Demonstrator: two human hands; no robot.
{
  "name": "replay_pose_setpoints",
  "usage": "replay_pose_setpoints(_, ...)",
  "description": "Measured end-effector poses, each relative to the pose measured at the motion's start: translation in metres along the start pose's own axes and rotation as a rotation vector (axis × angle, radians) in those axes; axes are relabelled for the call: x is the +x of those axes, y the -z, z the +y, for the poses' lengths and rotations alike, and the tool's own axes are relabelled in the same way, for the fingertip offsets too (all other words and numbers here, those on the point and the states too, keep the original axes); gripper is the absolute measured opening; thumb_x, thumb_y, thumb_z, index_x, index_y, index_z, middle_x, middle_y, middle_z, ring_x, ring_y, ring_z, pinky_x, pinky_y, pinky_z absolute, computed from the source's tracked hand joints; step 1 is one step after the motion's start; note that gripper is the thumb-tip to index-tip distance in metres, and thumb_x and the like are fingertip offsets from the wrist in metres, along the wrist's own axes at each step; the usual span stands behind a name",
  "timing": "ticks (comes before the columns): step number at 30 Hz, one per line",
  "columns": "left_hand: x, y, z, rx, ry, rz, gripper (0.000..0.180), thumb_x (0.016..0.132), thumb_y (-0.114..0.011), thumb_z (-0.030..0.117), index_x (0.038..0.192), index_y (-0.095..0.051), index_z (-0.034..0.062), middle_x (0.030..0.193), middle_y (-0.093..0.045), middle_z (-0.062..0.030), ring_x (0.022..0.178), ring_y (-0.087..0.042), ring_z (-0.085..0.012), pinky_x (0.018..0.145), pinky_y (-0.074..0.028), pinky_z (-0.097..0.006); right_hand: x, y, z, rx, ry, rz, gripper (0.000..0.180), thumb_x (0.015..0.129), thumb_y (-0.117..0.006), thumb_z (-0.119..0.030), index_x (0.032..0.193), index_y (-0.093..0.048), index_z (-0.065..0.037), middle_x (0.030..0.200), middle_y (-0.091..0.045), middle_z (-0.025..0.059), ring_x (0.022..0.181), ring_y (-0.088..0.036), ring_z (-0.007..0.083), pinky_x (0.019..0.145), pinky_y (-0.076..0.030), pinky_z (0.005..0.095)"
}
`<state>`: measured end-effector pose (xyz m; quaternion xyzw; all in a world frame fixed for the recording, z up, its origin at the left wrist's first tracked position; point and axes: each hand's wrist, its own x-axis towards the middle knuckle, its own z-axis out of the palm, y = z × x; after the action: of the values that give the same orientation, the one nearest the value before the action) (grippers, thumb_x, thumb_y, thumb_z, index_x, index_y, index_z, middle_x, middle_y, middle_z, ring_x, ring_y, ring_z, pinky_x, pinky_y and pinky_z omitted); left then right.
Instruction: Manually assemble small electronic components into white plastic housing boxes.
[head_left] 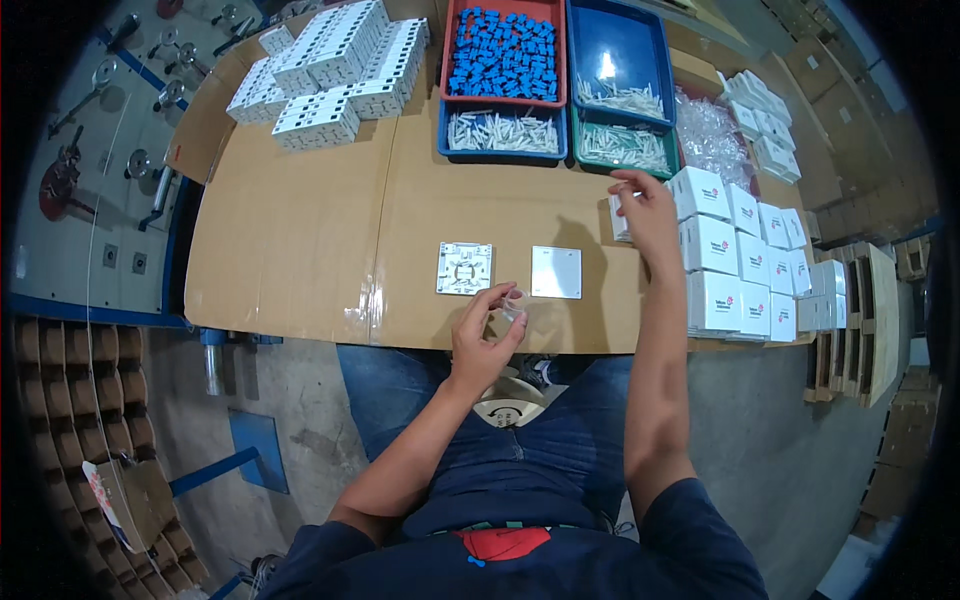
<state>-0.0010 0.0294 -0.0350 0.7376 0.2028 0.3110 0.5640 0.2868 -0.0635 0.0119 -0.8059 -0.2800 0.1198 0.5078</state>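
Observation:
My left hand [483,330] hovers over the near edge of the cardboard-covered table [300,240], fingers pinched on a small clear plastic bag [515,303]. Just beyond it lie a white open base plate [464,268] and a plain white square cover [556,272], side by side. My right hand [645,215] reaches farther out to the right, fingers closed on a small white box [621,216] at the edge of a stack of white boxes [735,265].
At the back stand a red tray of blue parts [503,52], blue trays of white pieces [502,132], a green tray [622,145] and stacked white plates [335,65]. Clear bags [710,135] lie right. Cardboard stacks sit on the floor at left.

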Motion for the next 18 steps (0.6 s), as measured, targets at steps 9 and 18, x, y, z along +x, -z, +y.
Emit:
replay_pose_setpoints(9,-0.002,-0.006,-0.012,0.004,0.043,-0.009,0.041,0.09,-0.075,0.005,0.129,-0.064,0.0,0.113,-0.073,-0.0116,0.101,-0.068,-0.0176,0.091,-0.053,-0.031,0.14,0.01,0.036,-0.166,-0.002,0.233,0.025,0.091,-0.068,-0.019,0.111,-0.075,-0.007,0.095,-0.078,0.0138,0.085,-0.075,0.0272,0.076,-0.057,0.037)
replay_pose_setpoints(18,0.004,-0.01,-0.01,-0.012,0.086,-0.038,0.043,0.088,-0.076,0.001,0.13,-0.064,0.0004,0.111,-0.072,-0.0107,0.102,-0.067,-0.0175,0.092,-0.052,-0.031,0.22,-0.001,0.045,-0.616,-0.062,0.276,0.022,0.089,-0.07,-0.023,0.105,-0.076,-0.01,0.109,-0.075,0.0171,0.105,-0.071,0.037,0.089,-0.057,0.0472)
